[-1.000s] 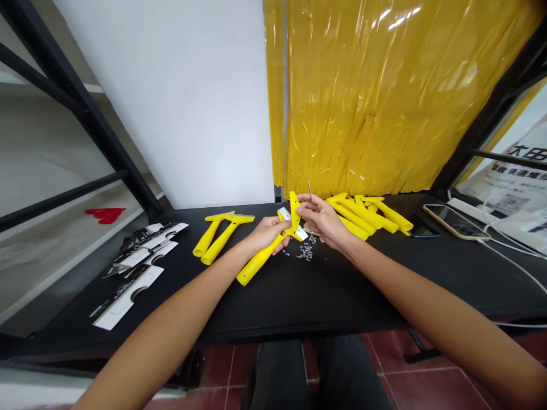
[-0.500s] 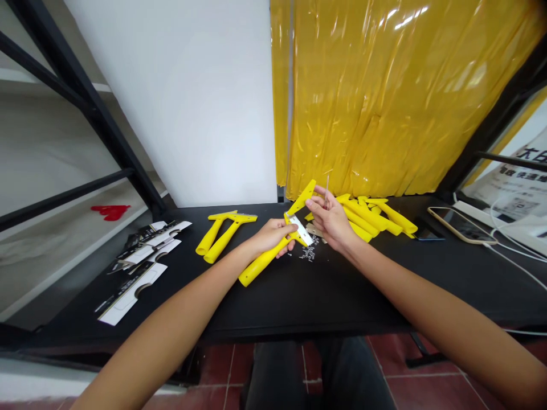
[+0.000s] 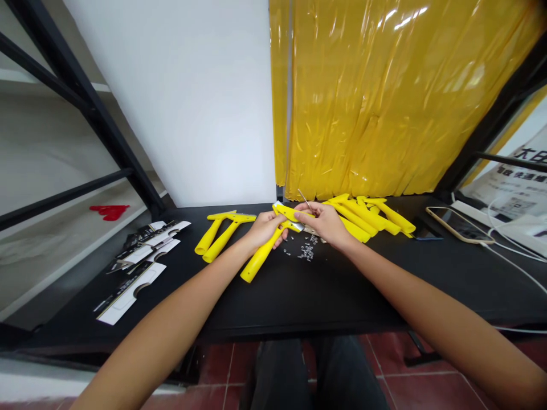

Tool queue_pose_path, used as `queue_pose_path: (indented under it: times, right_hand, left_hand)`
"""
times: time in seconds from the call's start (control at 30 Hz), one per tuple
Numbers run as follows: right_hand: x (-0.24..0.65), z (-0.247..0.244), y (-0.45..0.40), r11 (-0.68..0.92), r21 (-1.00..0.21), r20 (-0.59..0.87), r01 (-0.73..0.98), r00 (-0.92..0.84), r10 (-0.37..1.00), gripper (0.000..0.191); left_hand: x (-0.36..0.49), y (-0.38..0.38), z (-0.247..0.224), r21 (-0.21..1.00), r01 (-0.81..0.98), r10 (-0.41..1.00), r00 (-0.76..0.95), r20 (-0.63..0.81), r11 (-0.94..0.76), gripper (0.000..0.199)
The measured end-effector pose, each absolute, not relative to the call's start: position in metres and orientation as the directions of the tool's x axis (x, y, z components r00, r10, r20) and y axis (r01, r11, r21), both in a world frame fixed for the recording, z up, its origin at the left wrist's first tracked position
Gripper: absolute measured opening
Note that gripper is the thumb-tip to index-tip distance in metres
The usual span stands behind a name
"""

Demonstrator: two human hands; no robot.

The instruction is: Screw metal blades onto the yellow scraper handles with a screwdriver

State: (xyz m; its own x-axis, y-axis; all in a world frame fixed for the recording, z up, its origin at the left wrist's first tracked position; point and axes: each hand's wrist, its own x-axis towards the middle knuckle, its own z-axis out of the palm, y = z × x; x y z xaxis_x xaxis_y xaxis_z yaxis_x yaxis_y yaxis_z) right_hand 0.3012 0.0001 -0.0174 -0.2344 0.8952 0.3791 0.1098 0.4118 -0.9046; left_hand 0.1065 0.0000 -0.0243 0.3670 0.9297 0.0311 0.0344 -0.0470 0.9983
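My left hand (image 3: 264, 229) is closed around the head of a yellow scraper (image 3: 258, 263), whose handle slants down to the left. A pale blade (image 3: 277, 204) lies across the scraper's head, mostly covered. Over the blade is a yellow cover piece (image 3: 288, 213), pinched at its right end by my right hand (image 3: 328, 224). A thin metal rod (image 3: 303, 197) sticks up from behind the right fingers; its other end is hidden. Small loose screws (image 3: 306, 253) lie scattered on the black tabletop just below the hands.
Two yellow scrapers (image 3: 219, 240) lie left of my hands. Printed cardboard sleeves (image 3: 132, 293) are spread farther left. Several yellow handles (image 3: 363, 219) are piled at right, near a dark phone (image 3: 427, 232) and a gold-edged phone (image 3: 459, 226) with white cables. A yellow plastic curtain (image 3: 384, 102) hangs behind.
My right hand has brought the yellow cover piece down and left onto the blade and scraper head. The thin rod has tilted left. The scraper's head has turned slightly.
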Motion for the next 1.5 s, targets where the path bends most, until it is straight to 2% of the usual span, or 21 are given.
queue_pose_path:
  times: [0.1,0.17,0.33,0.5,0.63,0.87,0.97,1.1,1.33,1.5]
  right_hand:
    - [0.307,-0.015,0.002,0.47,-0.845,0.412,0.254,-0.25,0.876,0.029]
    - [0.31,-0.014,0.004,0.473,-0.836,0.418,0.279,-0.234,0.878,0.028]
    - [0.308,-0.014,0.003,0.221,-0.97,0.196,0.099,-0.213,0.957,0.033]
    - [0.303,-0.014,-0.002,0.101,-0.994,0.092,0.041,-0.185,0.978,0.042]
    - [0.3,-0.019,-0.003,0.12,-0.993,0.118,-0.002,-0.202,0.972,0.044]
    - [0.296,-0.025,-0.001,0.243,-0.967,0.224,0.074,-0.204,0.953,0.042]
    - [0.296,-0.026,-0.001,0.312,-0.945,0.283,0.1,-0.23,0.931,0.039]
    - [0.298,-0.023,-0.002,0.32,-0.939,0.28,0.126,-0.263,0.923,0.039]
    - [0.3,-0.01,-0.011,0.117,-0.99,0.083,0.077,-0.353,0.932,0.038]
    - [0.306,-0.008,-0.01,0.088,-0.996,0.065,0.026,-0.477,0.876,0.029]
  left_hand:
    - [0.107,-0.001,-0.022,0.996,0.064,0.941,0.336,0.043,-0.068,0.019]
    - [0.107,-0.001,-0.021,0.994,0.066,0.939,0.339,0.059,-0.086,0.018]
    - [0.107,0.001,-0.021,0.993,0.07,0.938,0.341,0.067,-0.097,0.021]
    - [0.107,-0.002,-0.019,0.994,0.081,0.941,0.336,0.043,-0.074,0.021]
    - [0.109,-0.003,-0.018,0.997,0.064,0.948,0.317,0.022,-0.045,0.023]
    - [0.109,0.001,-0.021,0.998,-0.015,0.913,0.405,-0.056,0.068,0.051]
    - [0.108,-0.002,-0.022,1.0,-0.012,0.902,0.431,-0.015,0.022,0.043]
    - [0.105,-0.01,-0.017,0.998,0.025,0.878,0.477,0.036,-0.055,0.028]
    - [0.098,-0.012,-0.008,0.989,0.092,0.805,0.592,0.036,-0.112,0.033]
    - [0.093,-0.013,0.001,0.987,0.139,0.783,0.622,-0.023,-0.081,0.025]
